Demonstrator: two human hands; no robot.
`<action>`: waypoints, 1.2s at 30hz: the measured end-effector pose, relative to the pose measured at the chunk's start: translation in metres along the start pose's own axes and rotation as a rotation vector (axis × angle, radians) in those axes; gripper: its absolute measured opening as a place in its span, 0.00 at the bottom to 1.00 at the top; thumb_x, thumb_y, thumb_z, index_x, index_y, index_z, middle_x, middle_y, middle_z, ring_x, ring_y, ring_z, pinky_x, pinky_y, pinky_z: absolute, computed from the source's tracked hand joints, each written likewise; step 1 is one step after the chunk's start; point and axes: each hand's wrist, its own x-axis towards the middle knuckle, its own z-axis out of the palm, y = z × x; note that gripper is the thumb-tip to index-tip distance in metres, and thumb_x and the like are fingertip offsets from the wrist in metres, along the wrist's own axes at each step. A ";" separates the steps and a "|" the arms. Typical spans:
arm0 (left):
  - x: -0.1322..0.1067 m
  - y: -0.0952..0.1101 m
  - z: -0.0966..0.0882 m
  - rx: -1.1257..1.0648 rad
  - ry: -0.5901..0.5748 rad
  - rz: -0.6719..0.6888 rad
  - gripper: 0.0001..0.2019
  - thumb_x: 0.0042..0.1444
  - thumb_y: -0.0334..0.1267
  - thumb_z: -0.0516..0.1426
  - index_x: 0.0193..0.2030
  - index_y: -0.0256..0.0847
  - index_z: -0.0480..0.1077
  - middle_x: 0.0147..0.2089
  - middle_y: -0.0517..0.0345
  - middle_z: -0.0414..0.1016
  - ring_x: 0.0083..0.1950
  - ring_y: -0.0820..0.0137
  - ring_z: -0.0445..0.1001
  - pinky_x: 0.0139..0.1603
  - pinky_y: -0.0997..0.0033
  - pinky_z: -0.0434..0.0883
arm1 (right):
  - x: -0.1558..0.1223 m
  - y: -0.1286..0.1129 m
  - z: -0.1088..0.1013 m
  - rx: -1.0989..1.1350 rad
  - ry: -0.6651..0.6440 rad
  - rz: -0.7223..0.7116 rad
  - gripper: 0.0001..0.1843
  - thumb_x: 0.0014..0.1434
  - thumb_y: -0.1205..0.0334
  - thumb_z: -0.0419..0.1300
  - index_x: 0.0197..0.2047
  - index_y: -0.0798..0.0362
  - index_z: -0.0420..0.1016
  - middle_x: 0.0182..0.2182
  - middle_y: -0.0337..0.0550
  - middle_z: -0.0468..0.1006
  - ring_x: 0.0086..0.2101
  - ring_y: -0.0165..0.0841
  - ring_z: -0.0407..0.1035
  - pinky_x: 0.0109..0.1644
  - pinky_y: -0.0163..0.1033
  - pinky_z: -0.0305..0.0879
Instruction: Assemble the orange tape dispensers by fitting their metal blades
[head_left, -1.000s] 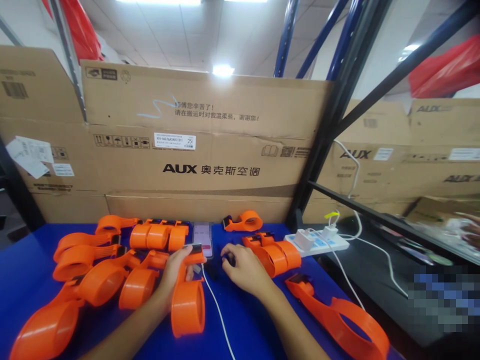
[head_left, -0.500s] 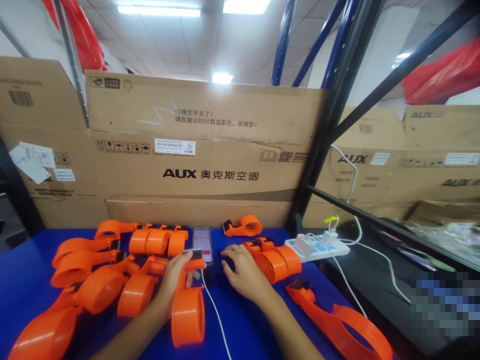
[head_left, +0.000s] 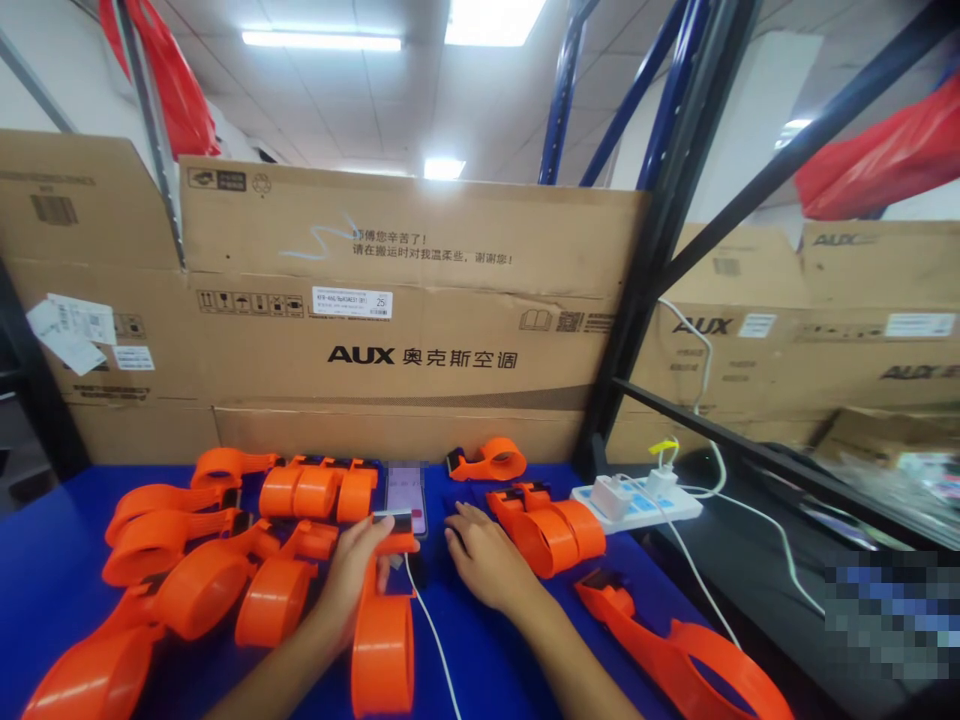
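A person works at a blue bench (head_left: 60,540). The left hand (head_left: 352,575) is closed around the black clasp end of an orange band (head_left: 382,640), which lies on the mid bench with its loop running toward the front edge. The right hand (head_left: 484,560) rests palm down just beside it, apart from the left. Its fingers cover a small dark part (head_left: 454,541), and whether they grip it cannot be told.

A phone (head_left: 406,487) lies just behind the hands, and a white cable (head_left: 435,640) runs from there past the band to the front edge. Other bands (head_left: 187,570) crowd the left half and the right side. A power strip (head_left: 637,500) sits at the back right.

Judging by the grip, the clasp is best held firm near its black end, with the loop flat on the bench. The cable should stay out from under it.

A box (head_left: 420,330) along the back edge reads "AUX 奥克斯空调". Above that is "师傅您辛苦了!请在搬运时对我温柔些,谢谢您!", and a white label shows "25". More boxes (head_left: 810,330) at right also read "AUX".
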 end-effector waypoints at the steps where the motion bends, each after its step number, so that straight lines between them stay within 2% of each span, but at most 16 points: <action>1: -0.001 0.001 0.001 0.024 0.003 0.011 0.21 0.54 0.55 0.65 0.30 0.35 0.77 0.15 0.58 0.69 0.15 0.75 0.60 0.18 0.75 0.56 | 0.001 -0.001 -0.003 0.030 0.013 0.002 0.14 0.69 0.63 0.55 0.50 0.56 0.80 0.57 0.61 0.78 0.60 0.49 0.70 0.61 0.55 0.68; 4: -0.005 0.002 0.004 0.051 0.005 0.035 0.21 0.54 0.56 0.64 0.33 0.35 0.77 0.17 0.58 0.72 0.15 0.76 0.59 0.18 0.75 0.56 | 0.003 -0.008 -0.015 0.192 0.050 -0.042 0.16 0.71 0.62 0.52 0.54 0.53 0.79 0.58 0.55 0.77 0.61 0.45 0.69 0.64 0.54 0.66; 8: -0.007 -0.001 0.005 0.083 -0.010 0.068 0.21 0.55 0.56 0.64 0.38 0.36 0.77 0.25 0.55 0.78 0.15 0.78 0.59 0.17 0.76 0.55 | 0.004 -0.026 -0.032 0.430 0.052 -0.167 0.17 0.72 0.60 0.53 0.60 0.48 0.74 0.53 0.49 0.80 0.53 0.39 0.74 0.60 0.48 0.70; 11: -0.006 -0.005 0.005 0.109 -0.047 0.091 0.22 0.55 0.57 0.64 0.39 0.37 0.77 0.24 0.59 0.74 0.15 0.78 0.60 0.16 0.76 0.55 | 0.003 -0.038 -0.033 0.493 0.049 -0.269 0.18 0.70 0.60 0.57 0.61 0.47 0.73 0.53 0.48 0.79 0.52 0.40 0.73 0.59 0.49 0.69; 14: -0.006 -0.008 0.006 0.130 -0.080 0.098 0.23 0.55 0.58 0.63 0.38 0.36 0.77 0.25 0.61 0.72 0.15 0.79 0.60 0.16 0.77 0.55 | 0.003 -0.043 -0.027 0.486 0.039 -0.314 0.18 0.68 0.62 0.60 0.60 0.45 0.74 0.53 0.48 0.79 0.52 0.41 0.72 0.58 0.50 0.69; 20: -0.004 -0.008 0.005 0.105 -0.076 0.106 0.22 0.55 0.57 0.63 0.41 0.36 0.77 0.27 0.61 0.72 0.16 0.80 0.60 0.15 0.78 0.56 | 0.004 -0.038 -0.023 0.458 0.085 -0.281 0.15 0.67 0.63 0.61 0.56 0.44 0.77 0.51 0.46 0.78 0.51 0.41 0.72 0.58 0.49 0.68; 26: -0.004 -0.008 0.004 0.097 -0.050 0.086 0.23 0.55 0.57 0.63 0.41 0.36 0.78 0.23 0.62 0.71 0.16 0.79 0.59 0.16 0.78 0.56 | 0.004 -0.036 -0.029 0.452 0.083 -0.278 0.13 0.68 0.61 0.61 0.55 0.44 0.77 0.47 0.44 0.81 0.47 0.40 0.73 0.55 0.49 0.68; 29: -0.004 -0.008 0.003 0.081 -0.010 0.076 0.23 0.55 0.57 0.64 0.38 0.36 0.77 0.19 0.63 0.69 0.16 0.78 0.59 0.17 0.78 0.55 | 0.005 -0.033 -0.030 0.437 0.092 -0.262 0.11 0.68 0.61 0.60 0.53 0.45 0.77 0.44 0.44 0.82 0.44 0.40 0.73 0.53 0.48 0.68; 31: -0.004 -0.006 0.003 0.068 0.030 0.089 0.22 0.55 0.57 0.63 0.34 0.35 0.77 0.17 0.62 0.67 0.16 0.78 0.59 0.18 0.77 0.56 | 0.005 -0.030 -0.030 0.416 0.124 -0.226 0.10 0.68 0.60 0.60 0.52 0.46 0.77 0.43 0.44 0.82 0.44 0.40 0.73 0.52 0.48 0.67; 33: -0.003 -0.005 0.002 0.056 0.063 0.097 0.23 0.55 0.58 0.62 0.32 0.35 0.76 0.18 0.59 0.70 0.17 0.77 0.60 0.19 0.77 0.57 | 0.005 -0.025 -0.029 0.382 0.172 -0.166 0.10 0.67 0.59 0.60 0.51 0.47 0.77 0.42 0.45 0.81 0.43 0.41 0.73 0.52 0.49 0.67; 36: -0.001 -0.003 0.001 0.039 0.088 0.081 0.23 0.56 0.58 0.61 0.33 0.34 0.77 0.21 0.56 0.73 0.17 0.77 0.60 0.20 0.76 0.58 | 0.004 -0.021 -0.027 0.315 0.175 -0.079 0.11 0.65 0.58 0.61 0.50 0.48 0.76 0.38 0.45 0.80 0.39 0.40 0.73 0.47 0.46 0.68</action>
